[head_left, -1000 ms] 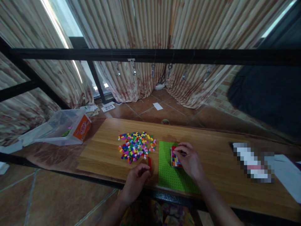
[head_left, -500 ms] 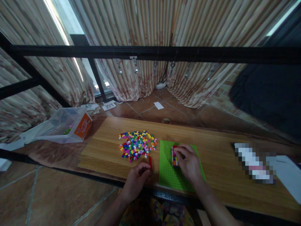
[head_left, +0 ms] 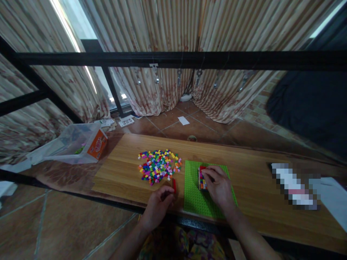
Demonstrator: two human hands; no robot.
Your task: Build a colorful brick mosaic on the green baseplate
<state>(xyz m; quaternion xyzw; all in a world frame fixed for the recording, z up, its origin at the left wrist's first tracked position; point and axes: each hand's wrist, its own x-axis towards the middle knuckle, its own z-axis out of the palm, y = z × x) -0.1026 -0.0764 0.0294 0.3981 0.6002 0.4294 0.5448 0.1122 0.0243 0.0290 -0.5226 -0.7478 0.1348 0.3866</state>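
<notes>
A long thin red brick [head_left: 174,185] sticks up from the curled fingers of my left hand [head_left: 158,204], just below the pile of bricks. My right hand [head_left: 219,186] is closed at the top of a small multicoloured brick block [head_left: 201,180], thumb and fingertips pinched at its red upper part. That block stands on a green studded baseplate [head_left: 192,200]; my fingers hide its right side. Several small loose bricks [head_left: 158,166] in many colours lie heaped left of the baseplate.
A clear plastic box [head_left: 73,157] with an orange label lies left of the wooden table [head_left: 116,169]. A pixelated object [head_left: 294,187] and white paper [head_left: 332,202] lie at the right. A black metal bar [head_left: 173,59] crosses beyond the table, in front of curtains.
The view has shifted very slightly. Both hands stay almost where they were, the left with the red brick and the right at the brick block.
</notes>
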